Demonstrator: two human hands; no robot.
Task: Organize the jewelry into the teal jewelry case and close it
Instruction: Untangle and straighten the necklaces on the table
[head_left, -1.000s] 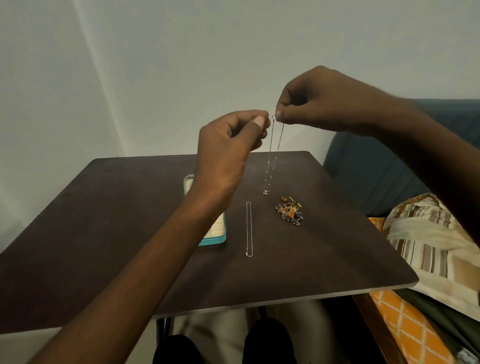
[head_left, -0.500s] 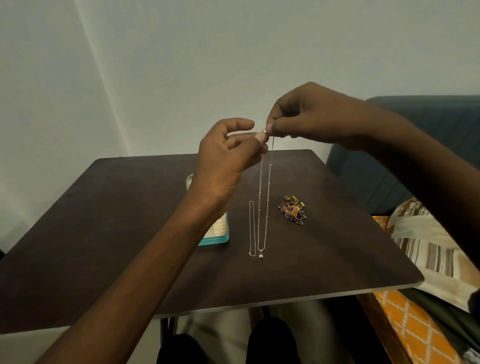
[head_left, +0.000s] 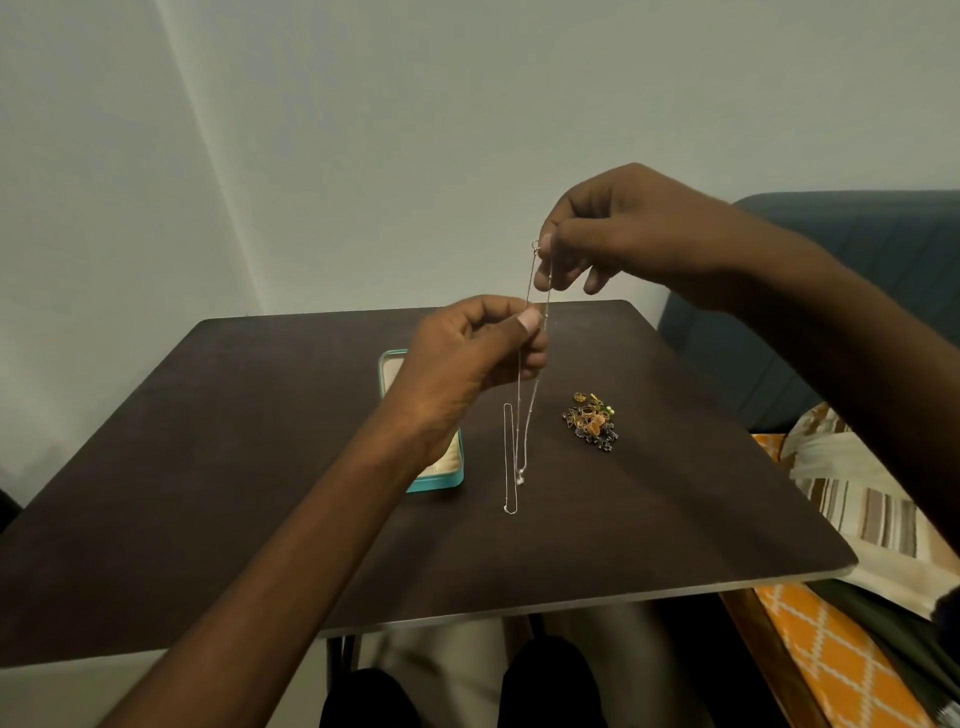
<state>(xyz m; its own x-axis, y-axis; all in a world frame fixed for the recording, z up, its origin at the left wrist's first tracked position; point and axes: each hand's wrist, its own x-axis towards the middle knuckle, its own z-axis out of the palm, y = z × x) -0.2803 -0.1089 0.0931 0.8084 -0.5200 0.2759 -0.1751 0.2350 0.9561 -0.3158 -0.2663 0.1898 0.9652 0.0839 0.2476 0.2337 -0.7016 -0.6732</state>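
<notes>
The right hand (head_left: 634, 234) pinches the top of a thin necklace (head_left: 530, 364), which hangs doubled down to a small pendant near the bench (head_left: 208, 467). The left hand (head_left: 467, 358) pinches the strands lower down. A second chain (head_left: 508, 457) lies flat beside the open teal case (head_left: 439, 480). A jewelry pile (head_left: 591, 421) sits right of them.

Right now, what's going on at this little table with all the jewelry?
A person is sorting jewelry into a teal jewelry case, which lies open on the dark table. Both hands hold up one thin silver necklace: the right hand pinches its top end, and the left hand pinches the chain lower down, so its small pendant dangles near the tabletop. A second chain lies on the table beside the case, and a small heap of colourful pieces waits to the right.
</notes>
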